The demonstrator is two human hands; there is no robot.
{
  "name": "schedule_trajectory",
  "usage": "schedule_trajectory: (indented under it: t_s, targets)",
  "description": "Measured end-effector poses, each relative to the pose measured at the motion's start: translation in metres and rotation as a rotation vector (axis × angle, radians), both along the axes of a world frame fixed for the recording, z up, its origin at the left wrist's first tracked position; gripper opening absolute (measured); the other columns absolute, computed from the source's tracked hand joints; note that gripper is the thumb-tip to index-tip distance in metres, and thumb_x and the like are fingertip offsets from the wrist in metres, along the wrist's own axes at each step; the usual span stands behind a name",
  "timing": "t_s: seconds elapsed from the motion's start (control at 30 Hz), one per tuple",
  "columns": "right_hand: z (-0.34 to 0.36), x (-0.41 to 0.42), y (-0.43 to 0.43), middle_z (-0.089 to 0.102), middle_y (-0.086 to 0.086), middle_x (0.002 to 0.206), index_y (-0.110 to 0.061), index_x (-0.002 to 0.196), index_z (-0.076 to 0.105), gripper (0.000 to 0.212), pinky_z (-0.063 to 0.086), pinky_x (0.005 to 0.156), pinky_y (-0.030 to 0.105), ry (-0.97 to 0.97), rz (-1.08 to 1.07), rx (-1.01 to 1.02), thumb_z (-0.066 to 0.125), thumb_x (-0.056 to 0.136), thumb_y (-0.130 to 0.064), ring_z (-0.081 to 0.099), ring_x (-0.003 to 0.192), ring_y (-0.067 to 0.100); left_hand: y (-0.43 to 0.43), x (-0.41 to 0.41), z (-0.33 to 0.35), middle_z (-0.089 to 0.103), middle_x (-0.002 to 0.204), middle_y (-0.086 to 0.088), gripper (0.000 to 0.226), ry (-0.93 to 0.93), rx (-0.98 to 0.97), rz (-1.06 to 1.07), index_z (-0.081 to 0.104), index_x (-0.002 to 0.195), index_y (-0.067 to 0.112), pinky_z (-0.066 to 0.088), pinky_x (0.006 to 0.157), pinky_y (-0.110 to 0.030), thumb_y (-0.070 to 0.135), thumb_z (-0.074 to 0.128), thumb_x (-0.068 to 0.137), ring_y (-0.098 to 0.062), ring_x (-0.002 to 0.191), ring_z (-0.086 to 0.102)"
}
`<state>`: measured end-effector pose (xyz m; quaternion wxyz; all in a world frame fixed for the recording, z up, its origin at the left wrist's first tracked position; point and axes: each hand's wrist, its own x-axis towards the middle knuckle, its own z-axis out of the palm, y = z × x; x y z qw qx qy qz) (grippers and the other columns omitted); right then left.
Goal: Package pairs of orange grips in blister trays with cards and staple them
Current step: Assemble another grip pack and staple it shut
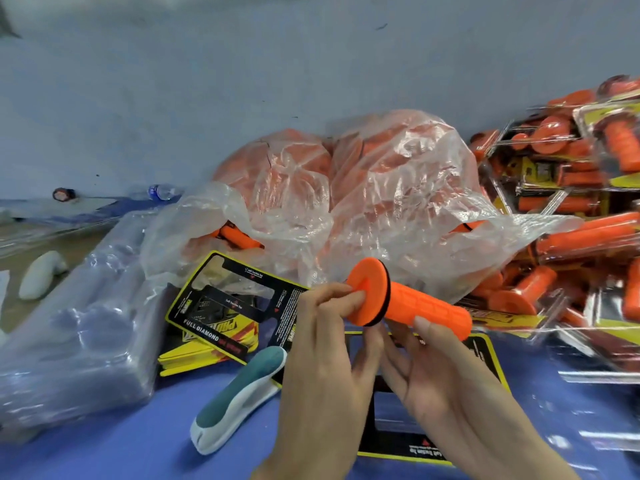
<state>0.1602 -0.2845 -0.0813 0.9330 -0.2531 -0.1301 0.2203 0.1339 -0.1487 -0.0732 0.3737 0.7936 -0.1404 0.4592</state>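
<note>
An orange grip (429,308) with a round flange is held in the air over a black and yellow card (485,355) lying on the blue table. My left hand (322,358) pinches the flange end with its fingertips. My right hand (446,386) holds the ribbed barrel from below, thumb on top. A stack of black and yellow cards (221,317) lies left of the hands. A teal and white stapler (239,396) rests on the table in front of the stack. Clear blister trays (76,327) are piled at the left.
Clear plastic bags (363,209) full of loose orange grips lie behind the hands. A heap of finished blister packs (571,216) fills the right side. A water bottle (162,192) lies far left by the wall. A white object (41,275) sits at the left edge.
</note>
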Motion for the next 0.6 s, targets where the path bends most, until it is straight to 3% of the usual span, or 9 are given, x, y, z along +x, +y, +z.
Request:
schedule_trajectory:
  t_s: [0.13, 0.3, 0.4, 0.47, 0.53, 0.6]
  targets:
    - [0.000, -0.001, -0.004, 0.069, 0.016, 0.113, -0.008, 0.112, 0.072, 0.040, 0.057, 0.083, 0.036, 0.016, 0.004, 0.020, 0.082, 0.073, -0.014, 0.067, 0.110, 0.030, -0.001, -0.002, 0.001, 0.046, 0.122, 0.008, 0.024, -0.057, 0.025, -0.030, 0.051, 0.114, 0.019, 0.036, 0.095, -0.007, 0.023, 0.056, 0.091, 0.004, 0.117, 0.047]
    - [0.004, -0.002, -0.004, 0.069, 0.013, 0.113, -0.011, 0.106, 0.075, 0.043, 0.057, 0.078, 0.034, 0.058, -0.050, -0.050, 0.085, 0.065, -0.017, 0.069, 0.105, 0.027, 0.001, -0.001, 0.000, 0.047, 0.121, 0.010, 0.020, -0.047, 0.041, -0.019, 0.052, 0.109, 0.021, 0.037, 0.088, -0.003, 0.026, 0.058, 0.090, 0.007, 0.113, 0.048]
    - [0.005, 0.000, -0.007, 0.068, 0.011, 0.116, -0.012, 0.121, 0.067, 0.055, 0.057, 0.072, 0.034, 0.060, -0.091, -0.123, 0.081, 0.069, -0.020, 0.070, 0.101, 0.027, 0.000, -0.001, 0.002, 0.050, 0.115, 0.013, 0.016, -0.022, -0.028, -0.009, 0.053, 0.104, 0.025, 0.037, 0.083, -0.002, 0.034, 0.059, 0.092, 0.006, 0.107, 0.052]
    - [0.006, 0.001, -0.007, 0.068, 0.011, 0.118, -0.012, 0.124, 0.063, 0.056, 0.058, 0.070, 0.035, 0.008, -0.134, -0.222, 0.084, 0.072, -0.015, 0.071, 0.097, 0.028, 0.000, -0.001, 0.005, 0.052, 0.106, 0.020, 0.014, 0.013, -0.109, 0.002, 0.053, 0.100, 0.029, 0.037, 0.080, -0.003, 0.040, 0.058, 0.094, 0.003, 0.101, 0.055]
    - [0.012, 0.002, -0.012, 0.072, 0.011, 0.111, -0.018, 0.106, 0.072, 0.042, 0.059, 0.070, 0.035, -0.124, -0.221, -0.376, 0.085, 0.066, -0.014, 0.072, 0.092, 0.029, 0.003, -0.001, 0.008, 0.057, 0.093, 0.020, 0.015, 0.079, -0.228, 0.025, 0.053, 0.094, 0.034, 0.039, 0.075, -0.005, 0.049, 0.056, 0.094, 0.000, 0.090, 0.059]
    - [0.018, 0.005, -0.025, 0.075, 0.002, 0.101, -0.031, 0.096, 0.074, 0.027, 0.058, 0.079, 0.028, -0.405, -0.365, -0.742, 0.080, 0.072, -0.021, 0.072, 0.095, 0.021, 0.010, 0.001, 0.011, 0.064, 0.082, 0.014, 0.024, 0.167, -0.375, 0.052, 0.055, 0.088, 0.036, 0.042, 0.067, -0.011, 0.060, 0.054, 0.091, -0.006, 0.079, 0.062]
